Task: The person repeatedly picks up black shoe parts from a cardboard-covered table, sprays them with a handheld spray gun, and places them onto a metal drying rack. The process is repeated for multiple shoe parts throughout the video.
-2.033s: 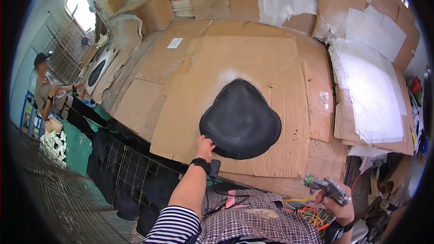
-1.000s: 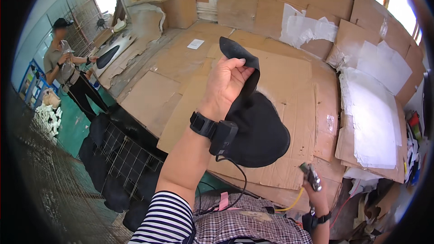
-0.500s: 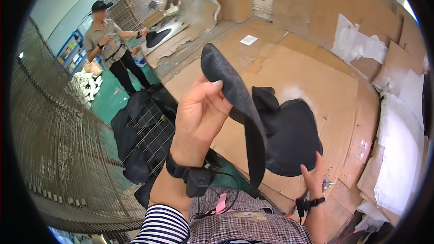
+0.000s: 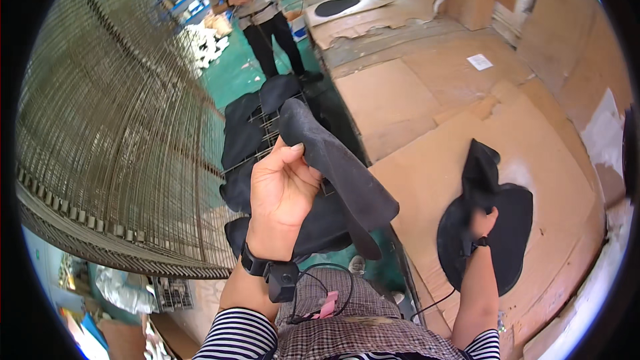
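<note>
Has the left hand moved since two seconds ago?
Yes, leftward: the left hand was over the cardboard sheet; now it appears beyond that sheet's left edge.

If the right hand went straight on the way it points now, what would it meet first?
Most likely the right hand would meet the bunched black material just ahead of it, over the cardboard; they may already touch, as depth is unclear.

I'm on one head-worn fisheye, looking down and ahead over the checked apron (image 4: 373, 337); left hand (image 4: 283, 190) close to lens, right hand (image 4: 485, 222) farther off, cardboard-covered table (image 4: 390, 87) rightward, wire rack (image 4: 133, 133) bending leftward.
</note>
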Motion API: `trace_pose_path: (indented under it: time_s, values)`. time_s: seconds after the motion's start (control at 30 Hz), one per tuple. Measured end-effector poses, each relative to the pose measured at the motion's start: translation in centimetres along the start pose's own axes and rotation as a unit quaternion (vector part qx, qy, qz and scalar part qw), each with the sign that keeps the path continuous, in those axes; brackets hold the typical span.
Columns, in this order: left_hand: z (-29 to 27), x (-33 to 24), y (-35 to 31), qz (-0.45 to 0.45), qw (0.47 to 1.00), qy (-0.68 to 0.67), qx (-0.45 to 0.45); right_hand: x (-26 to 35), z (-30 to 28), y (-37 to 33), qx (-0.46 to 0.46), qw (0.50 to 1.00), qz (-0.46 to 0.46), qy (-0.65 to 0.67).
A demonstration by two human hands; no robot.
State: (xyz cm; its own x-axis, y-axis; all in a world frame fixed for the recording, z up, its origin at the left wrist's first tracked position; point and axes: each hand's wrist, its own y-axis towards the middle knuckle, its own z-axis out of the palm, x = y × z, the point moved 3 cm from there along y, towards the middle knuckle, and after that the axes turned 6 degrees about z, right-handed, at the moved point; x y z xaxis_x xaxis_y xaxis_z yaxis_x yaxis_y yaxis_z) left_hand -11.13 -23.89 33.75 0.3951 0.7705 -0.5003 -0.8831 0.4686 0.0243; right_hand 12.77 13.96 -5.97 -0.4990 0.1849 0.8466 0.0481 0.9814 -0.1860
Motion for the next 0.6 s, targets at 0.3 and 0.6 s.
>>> trace_pose_path:
  time_s: [0.3,0.6]
  values:
    - [-22.4,-1.7,12.1,0.053,0.977,-0.020,-0.208,15.8,-6.5,-13.1,0.152,0.965,-0.170,0.129]
    - [-37.2,-1.5,21.1,0.256,0.916,-0.051,-0.306,23.0,-7.8,-19.5,0.228,0.956,-0.156,0.097]
